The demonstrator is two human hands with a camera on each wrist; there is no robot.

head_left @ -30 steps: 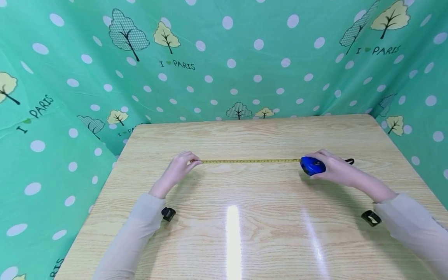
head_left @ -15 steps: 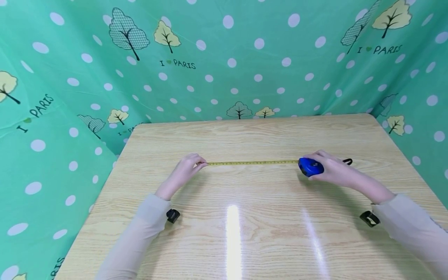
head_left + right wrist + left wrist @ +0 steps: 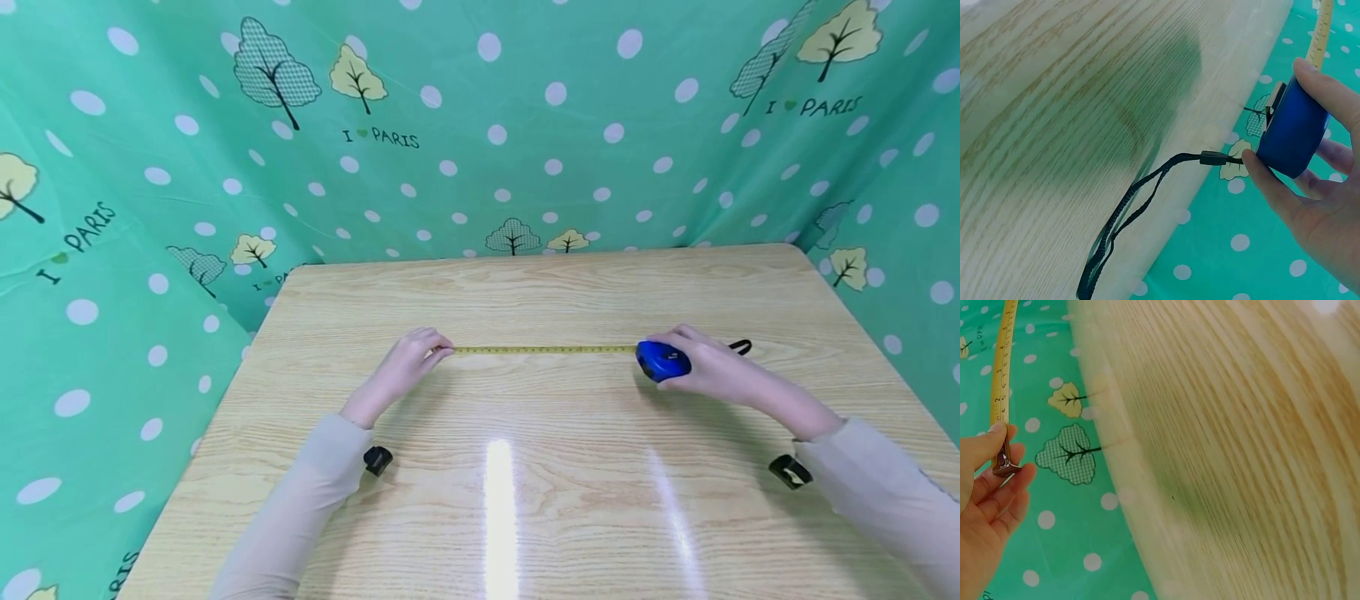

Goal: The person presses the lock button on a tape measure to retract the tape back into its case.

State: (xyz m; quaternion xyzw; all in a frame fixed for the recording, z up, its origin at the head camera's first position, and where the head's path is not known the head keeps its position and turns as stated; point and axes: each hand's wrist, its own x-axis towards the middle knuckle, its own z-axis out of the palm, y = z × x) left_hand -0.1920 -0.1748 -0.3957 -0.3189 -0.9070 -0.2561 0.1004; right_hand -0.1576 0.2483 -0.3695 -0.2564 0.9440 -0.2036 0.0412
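At the left end: left hand (image 3: pixel 408 360), thumb and fingers pinching the tip of a yellow tape blade (image 3: pixel 545 350), metal hook (image 3: pixel 1005 467) showing among the fingers. Between the hands, well apart: the blade, drawn out straight. Next: blue tape-measure case (image 3: pixel 663 361), one, gripped by the right hand (image 3: pixel 708 364). Just right of that hand: black strap (image 3: pixel 1127 196), looped, attached to the case. Beneath both: wood-grain surface (image 3: pixel 585 433). Beyond them: green dotted cloth (image 3: pixel 525 158).
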